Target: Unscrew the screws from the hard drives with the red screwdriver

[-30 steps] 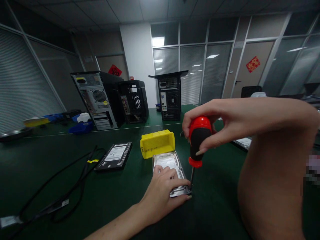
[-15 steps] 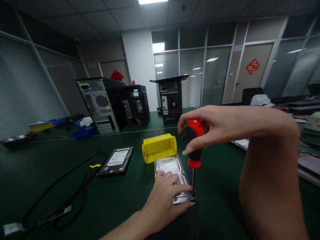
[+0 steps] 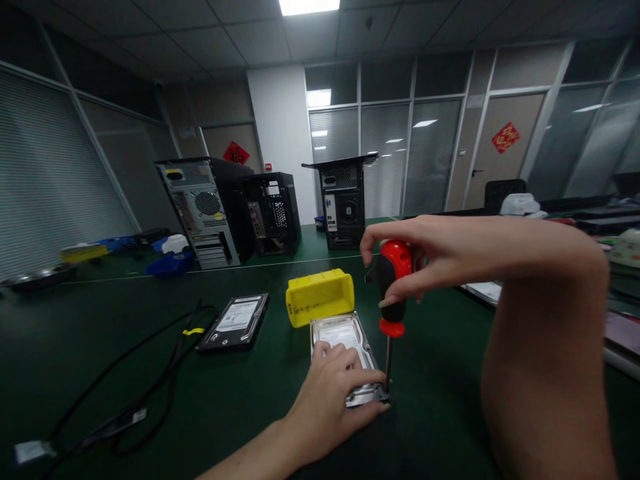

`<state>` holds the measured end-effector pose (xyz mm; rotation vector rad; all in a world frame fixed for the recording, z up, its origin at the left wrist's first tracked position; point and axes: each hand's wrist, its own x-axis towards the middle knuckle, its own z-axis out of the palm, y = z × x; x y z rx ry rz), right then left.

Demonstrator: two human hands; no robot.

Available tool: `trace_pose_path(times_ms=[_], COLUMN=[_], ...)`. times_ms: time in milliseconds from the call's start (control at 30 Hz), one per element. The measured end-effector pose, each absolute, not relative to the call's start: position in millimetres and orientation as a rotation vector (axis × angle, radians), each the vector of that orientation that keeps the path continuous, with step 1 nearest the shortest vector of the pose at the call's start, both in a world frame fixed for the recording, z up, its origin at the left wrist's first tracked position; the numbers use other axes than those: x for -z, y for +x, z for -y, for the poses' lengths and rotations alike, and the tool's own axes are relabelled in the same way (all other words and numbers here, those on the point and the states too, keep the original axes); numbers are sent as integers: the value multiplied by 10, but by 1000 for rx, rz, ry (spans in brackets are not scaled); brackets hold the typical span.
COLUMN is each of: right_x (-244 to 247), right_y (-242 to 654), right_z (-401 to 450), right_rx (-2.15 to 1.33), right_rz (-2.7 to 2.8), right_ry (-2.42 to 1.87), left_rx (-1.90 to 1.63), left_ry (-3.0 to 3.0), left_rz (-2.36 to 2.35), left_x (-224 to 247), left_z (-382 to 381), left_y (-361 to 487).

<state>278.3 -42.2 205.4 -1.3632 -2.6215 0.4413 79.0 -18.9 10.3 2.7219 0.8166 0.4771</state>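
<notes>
A silver hard drive (image 3: 345,327) lies flat on the green table in front of me. My left hand (image 3: 337,383) grips its near end, thumb along the close edge and fingers across the top. In my right hand (image 3: 407,260) is a red and black screwdriver (image 3: 391,287), held by the handle from above, with the shaft pointing down. The shaft's lower end is at the drive's near right corner, beside my left index fingertip; the very tip is hard to make out. Just behind the drive, a yellow plastic bin (image 3: 320,300) rests on its side, its opening facing me.
To the left lie another hard drive (image 3: 235,322) and a black cable (image 3: 170,367) with a yellow tie. Computer cases (image 3: 200,213), (image 3: 345,203) stand farther back. A blue tray (image 3: 170,265) and a metal bowl (image 3: 37,275) sit far left. Another drive (image 3: 484,291) shows behind my right forearm.
My right hand and the screwdriver handle have shifted slightly right, and the fingers have turned a little on the handle. My left hand stays on the drive.
</notes>
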Motion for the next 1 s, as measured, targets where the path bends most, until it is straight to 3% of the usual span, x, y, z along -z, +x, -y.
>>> trace_pose_path(times_ms=[367, 633, 1000], right_x=[-2077, -2076, -2047], right_y=[2803, 2809, 2742], right_z=[425, 415, 403], right_rx=[-310, -527, -362], right_rz=[2668, 2579, 2618], right_ry=[-1299, -1369, -1328], left_rx=[-476, -454, -481], left_ry=[2719, 2732, 2722], left_rz=[-816, -810, -799], left_x=[-110, -106, -123], left_z=[192, 178, 181], left_y=[792, 786, 796])
